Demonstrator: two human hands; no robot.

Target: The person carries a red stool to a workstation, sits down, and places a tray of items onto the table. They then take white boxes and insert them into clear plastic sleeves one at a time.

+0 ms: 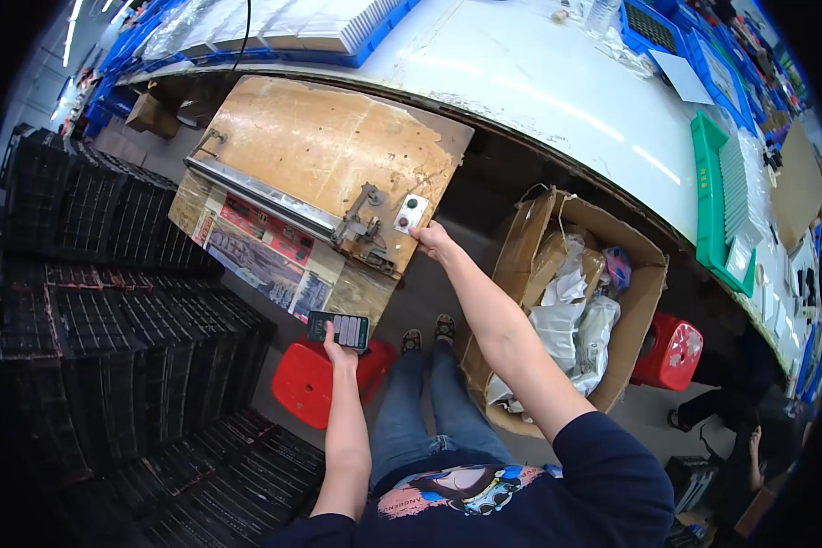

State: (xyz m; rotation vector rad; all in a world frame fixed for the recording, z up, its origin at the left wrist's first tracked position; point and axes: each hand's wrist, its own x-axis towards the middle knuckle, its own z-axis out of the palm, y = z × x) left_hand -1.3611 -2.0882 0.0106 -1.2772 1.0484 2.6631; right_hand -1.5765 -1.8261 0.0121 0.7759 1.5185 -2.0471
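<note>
My left hand [338, 352] is closed around a smartphone [342, 331] with its lit screen facing up, above a red plastic stool [303, 388]. My right hand [434, 240] reaches out to the right edge of a worn wooden board [310, 137]. Its fingers are curled in beside a small metal switch plate [411, 213] with dark round buttons; what they grip, if anything, is hidden. Left of the plate stands a metal clamp mechanism [363, 219], joined to a long metal bar [265, 201] along the board's near side.
An open cardboard box [644, 315] with plastic-wrapped packages stands to my right, a second red stool [671, 352] beyond it. Stacked black crates [110, 320] fill the left. A long white table [484, 73] holds blue trays and a green tray [708, 192]. Another person sits at lower right.
</note>
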